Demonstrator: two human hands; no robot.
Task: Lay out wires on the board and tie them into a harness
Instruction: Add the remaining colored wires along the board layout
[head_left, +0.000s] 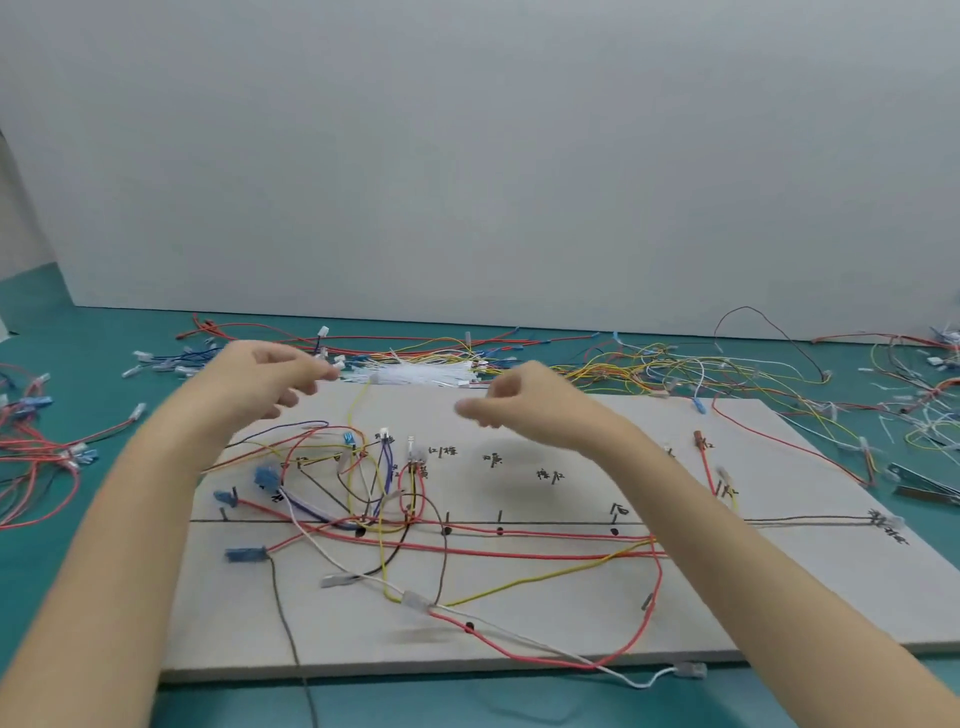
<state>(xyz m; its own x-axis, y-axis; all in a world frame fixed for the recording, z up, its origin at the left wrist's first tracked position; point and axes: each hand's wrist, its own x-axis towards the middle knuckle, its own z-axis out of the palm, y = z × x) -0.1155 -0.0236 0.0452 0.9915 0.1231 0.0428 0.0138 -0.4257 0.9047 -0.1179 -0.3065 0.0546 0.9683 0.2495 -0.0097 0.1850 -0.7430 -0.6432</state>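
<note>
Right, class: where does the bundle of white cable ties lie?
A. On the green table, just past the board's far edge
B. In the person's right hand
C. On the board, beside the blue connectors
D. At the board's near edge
A: the white cable ties lie on the green table just beyond the far edge of the board, among loose wires.

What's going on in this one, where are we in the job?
A person is building a wire harness on a board. Many colored wires are already laid along its marked lines and pegs, mostly bunched on the left. Both hands hover above the far edge: the left hand and right hand are blurred, fingers loosely curled, reaching toward a bundle of white ties just beyond the board. Whether either holds a tie is unclear. Loose wires lie scattered across the green table.
</note>
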